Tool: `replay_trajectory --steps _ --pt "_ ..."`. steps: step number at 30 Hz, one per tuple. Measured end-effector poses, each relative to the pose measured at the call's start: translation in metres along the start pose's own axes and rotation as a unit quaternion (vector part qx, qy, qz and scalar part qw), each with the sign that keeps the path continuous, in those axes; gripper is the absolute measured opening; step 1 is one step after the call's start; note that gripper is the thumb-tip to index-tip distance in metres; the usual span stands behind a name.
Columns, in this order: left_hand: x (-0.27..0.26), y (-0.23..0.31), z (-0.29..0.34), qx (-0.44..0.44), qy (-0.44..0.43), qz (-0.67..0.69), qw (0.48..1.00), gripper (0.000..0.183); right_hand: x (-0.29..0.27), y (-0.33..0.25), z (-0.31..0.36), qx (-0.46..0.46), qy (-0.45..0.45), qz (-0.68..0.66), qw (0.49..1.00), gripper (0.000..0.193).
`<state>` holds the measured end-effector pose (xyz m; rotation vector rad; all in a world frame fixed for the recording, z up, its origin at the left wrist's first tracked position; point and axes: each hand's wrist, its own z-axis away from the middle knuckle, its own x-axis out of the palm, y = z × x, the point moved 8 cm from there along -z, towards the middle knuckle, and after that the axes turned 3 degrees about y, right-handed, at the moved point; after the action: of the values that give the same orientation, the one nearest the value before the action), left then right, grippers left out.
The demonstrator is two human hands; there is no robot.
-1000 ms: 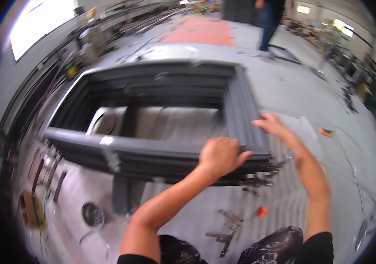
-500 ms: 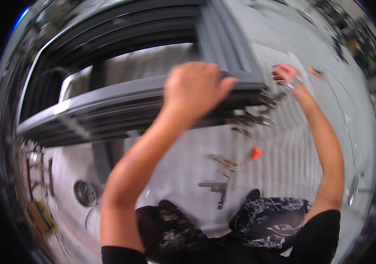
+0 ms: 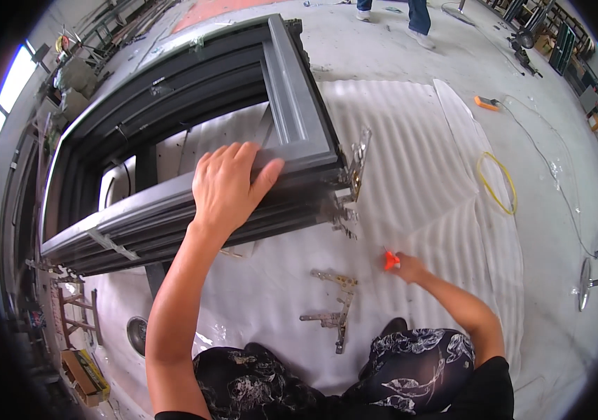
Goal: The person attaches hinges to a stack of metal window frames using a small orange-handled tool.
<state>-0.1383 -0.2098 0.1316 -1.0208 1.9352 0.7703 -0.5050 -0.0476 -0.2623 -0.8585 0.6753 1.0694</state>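
Note:
A large dark grey metal window frame (image 3: 292,105) stands tilted over a white foam sheet (image 3: 411,175) on the floor. My left hand (image 3: 229,185) grips its near rail close to the corner, fingers over the top. Down on the sheet, my right hand (image 3: 404,266) closes on a small orange object (image 3: 390,260). Silver hinge hardware (image 3: 351,178) sticks out of the frame's corner. Loose metal hinge arms (image 3: 334,311) lie on the sheet in front of my knees.
A yellow cable loop (image 3: 498,183) and an orange tool (image 3: 487,103) lie to the right on the concrete. A person's legs (image 3: 418,17) stand at the far edge. A round metal disc (image 3: 136,334) and wooden pieces (image 3: 75,315) sit at the lower left.
My right hand has left the frame's corner and dropped to the sheet, onto the orange object. My left hand stays on the rail. The view has tilted further down.

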Motion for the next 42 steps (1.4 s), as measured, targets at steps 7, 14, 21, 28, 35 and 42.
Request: replay_trajectory --steps 7,14,21,28,35,42 --pt "0.012 0.017 -0.008 -0.003 -0.052 -0.039 0.998 0.058 -0.021 -0.031 0.01 0.073 0.034 -0.011 0.997 0.052" --pt "0.005 0.028 -0.01 0.047 0.05 -0.054 0.996 0.051 -0.046 -0.018 0.003 0.013 0.117 -0.21 0.971 0.03" --pt "-0.01 0.039 -0.001 0.039 0.094 0.032 0.994 0.039 -0.174 -0.094 0.079 -0.007 0.108 -0.622 0.776 0.018" --pt "-0.016 0.105 0.046 0.111 -0.051 0.31 0.943 0.014 -0.232 -0.151 0.141 -0.163 0.099 -0.653 0.733 0.017" --pt "0.051 0.118 0.114 -0.185 -0.348 0.639 0.661 0.04 -0.249 -0.213 0.165 -0.262 0.12 -0.577 0.764 0.022" --pt "0.046 0.111 0.109 -0.219 -0.306 0.726 0.575 0.029 -0.28 -0.248 0.179 -0.263 0.095 -0.533 0.799 0.024"
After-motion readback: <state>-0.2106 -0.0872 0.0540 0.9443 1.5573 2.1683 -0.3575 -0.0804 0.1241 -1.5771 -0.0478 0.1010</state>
